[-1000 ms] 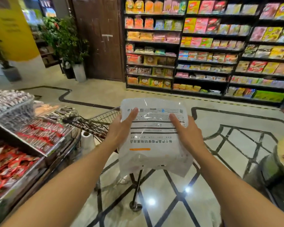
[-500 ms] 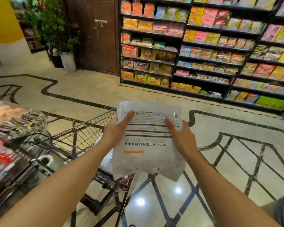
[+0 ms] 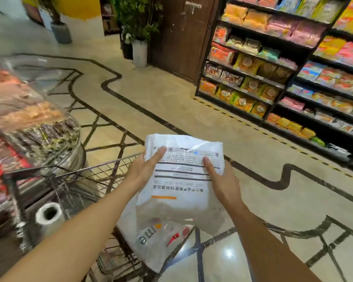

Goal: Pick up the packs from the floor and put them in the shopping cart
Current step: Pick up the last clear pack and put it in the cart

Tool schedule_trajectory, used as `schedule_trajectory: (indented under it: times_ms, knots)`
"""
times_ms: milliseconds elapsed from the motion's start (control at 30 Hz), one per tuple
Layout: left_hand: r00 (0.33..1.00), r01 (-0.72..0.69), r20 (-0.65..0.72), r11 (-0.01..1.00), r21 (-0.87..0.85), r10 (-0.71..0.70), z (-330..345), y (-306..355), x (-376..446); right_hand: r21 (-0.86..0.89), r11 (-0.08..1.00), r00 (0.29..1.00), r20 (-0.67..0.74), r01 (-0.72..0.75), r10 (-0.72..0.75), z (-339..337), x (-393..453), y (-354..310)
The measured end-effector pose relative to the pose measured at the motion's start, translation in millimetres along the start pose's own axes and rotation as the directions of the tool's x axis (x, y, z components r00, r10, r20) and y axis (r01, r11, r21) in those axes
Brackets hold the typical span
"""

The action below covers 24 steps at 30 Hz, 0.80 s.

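A white pack (image 3: pixel 183 176) was held upright between both hands, its long axis running away from the person. The left hand (image 3: pixel 145 169) and right hand (image 3: pixel 222 182) clasped its side edges, thumbs on the printed face. It hung above the shopping cart's (image 3: pixel 102 174) right rim, where another pack (image 3: pixel 151 239) already lay; the left hand was nearer the basket.

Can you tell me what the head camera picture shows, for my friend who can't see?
Both hands, left hand and right hand, hold a white pack above a wire shopping cart that already holds another pack. Snack shelves stand behind.
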<state>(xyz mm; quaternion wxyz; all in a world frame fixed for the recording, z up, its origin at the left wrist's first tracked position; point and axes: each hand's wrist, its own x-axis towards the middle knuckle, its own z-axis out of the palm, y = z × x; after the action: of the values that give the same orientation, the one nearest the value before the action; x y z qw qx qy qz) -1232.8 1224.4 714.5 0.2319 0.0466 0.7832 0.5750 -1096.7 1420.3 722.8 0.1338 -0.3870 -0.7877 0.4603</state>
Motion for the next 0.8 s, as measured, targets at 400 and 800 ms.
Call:
schedule_trajectory:
  times_ms: [400,800]
  knots:
    - [0.84,0.294,-0.36,0.898,-0.326,-0.406,-40,-100,27,-0.185,0.955,0.784,0.617,0.23,-0.069,150,101,1]
    - [0.638,0.232,-0.504,0.769,-0.596,-0.583,2,-165,32,-0.286,0.895,0.656,0.755,0.343,-0.01,216,127,5]
